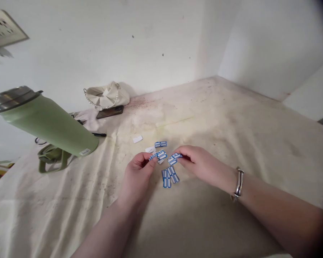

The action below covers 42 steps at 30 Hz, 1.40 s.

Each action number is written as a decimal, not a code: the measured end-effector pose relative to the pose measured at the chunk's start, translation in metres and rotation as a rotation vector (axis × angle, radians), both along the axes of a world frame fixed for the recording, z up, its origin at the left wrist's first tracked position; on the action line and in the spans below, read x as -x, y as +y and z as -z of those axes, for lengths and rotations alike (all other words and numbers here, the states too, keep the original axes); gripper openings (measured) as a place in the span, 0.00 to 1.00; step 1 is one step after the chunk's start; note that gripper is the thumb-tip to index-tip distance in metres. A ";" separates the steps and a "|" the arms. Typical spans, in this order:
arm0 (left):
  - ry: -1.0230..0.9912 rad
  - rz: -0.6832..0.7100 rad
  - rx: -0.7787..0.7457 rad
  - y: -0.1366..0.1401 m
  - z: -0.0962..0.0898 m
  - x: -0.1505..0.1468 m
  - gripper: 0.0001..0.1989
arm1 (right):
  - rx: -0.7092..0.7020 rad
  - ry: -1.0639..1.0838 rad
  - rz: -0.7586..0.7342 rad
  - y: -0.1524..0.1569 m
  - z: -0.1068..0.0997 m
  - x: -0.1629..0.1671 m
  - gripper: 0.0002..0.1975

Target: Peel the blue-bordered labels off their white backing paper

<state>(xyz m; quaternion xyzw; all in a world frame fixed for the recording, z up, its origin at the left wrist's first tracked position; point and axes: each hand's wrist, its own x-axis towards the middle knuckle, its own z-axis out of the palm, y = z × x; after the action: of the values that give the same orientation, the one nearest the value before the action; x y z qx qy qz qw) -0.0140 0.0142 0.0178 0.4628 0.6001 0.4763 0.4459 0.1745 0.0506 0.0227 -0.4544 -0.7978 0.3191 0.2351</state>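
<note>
Between thumb and fingers, my left hand (pixel 139 172) pinches a few small blue-bordered white label stickers (pixel 159 155), fanned a little. My right hand (pixel 196 161) has its fingertips closed on another blue-bordered label piece (pixel 173 158), just to the right of the first. More such label pieces (pixel 170 176) lie overlapping on the cloth below, between the hands. Beyond the left fingers lies a further blue-bordered label piece (pixel 160 144). Plain white slips (pixel 150 149) lie beside it, partly covered by the held labels. Any print on the labels is too small to read.
A tall green tumbler (pixel 54 122) with a metal lid stands at the left, a green strap-like piece (pixel 52 157) at its base. Behind are a black pen (pixel 99 134), a phone (pixel 110 112) and a white pearl-handled bag (pixel 109 95). A wrinkled cream cloth (pixel 231 122) covers the table up to the wall.
</note>
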 end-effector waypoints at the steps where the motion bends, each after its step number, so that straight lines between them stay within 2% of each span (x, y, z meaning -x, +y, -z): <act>1: 0.004 0.000 0.000 0.000 0.000 0.000 0.08 | 0.015 -0.004 0.020 0.000 -0.001 0.000 0.05; 4: 0.000 0.008 -0.003 -0.001 0.000 0.000 0.08 | 0.052 -0.025 0.035 0.000 -0.002 0.000 0.04; 13: -0.013 0.002 0.010 0.000 -0.001 0.000 0.08 | 0.066 -0.108 -0.007 -0.001 -0.006 -0.002 0.15; 21: -0.025 -0.040 -0.003 0.000 -0.001 -0.001 0.06 | -0.005 -0.072 -0.066 -0.001 -0.003 -0.002 0.13; 26: -0.069 -0.073 -0.001 0.000 -0.002 -0.001 0.05 | -0.036 -0.146 0.039 0.003 -0.007 -0.006 0.14; 30: -0.086 -0.067 0.010 0.001 -0.003 -0.002 0.05 | 0.075 0.010 0.017 -0.001 -0.018 -0.007 0.14; 33: -0.116 -0.015 0.015 0.000 -0.003 -0.004 0.05 | 0.158 0.093 -0.071 -0.008 -0.021 -0.002 0.13; 36: -0.202 0.080 0.028 -0.003 -0.001 -0.008 0.06 | 0.138 0.099 -0.099 -0.012 -0.015 0.004 0.13; 42: -0.370 0.216 0.079 -0.011 0.004 -0.012 0.05 | 0.062 0.077 -0.006 -0.010 -0.004 0.008 0.14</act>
<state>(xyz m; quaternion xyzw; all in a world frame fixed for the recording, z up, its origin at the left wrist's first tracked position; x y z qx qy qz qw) -0.0023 0.0034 0.0139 0.4115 0.4731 0.4785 0.6147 0.1665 0.0409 0.0268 -0.4466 -0.7792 0.3615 0.2506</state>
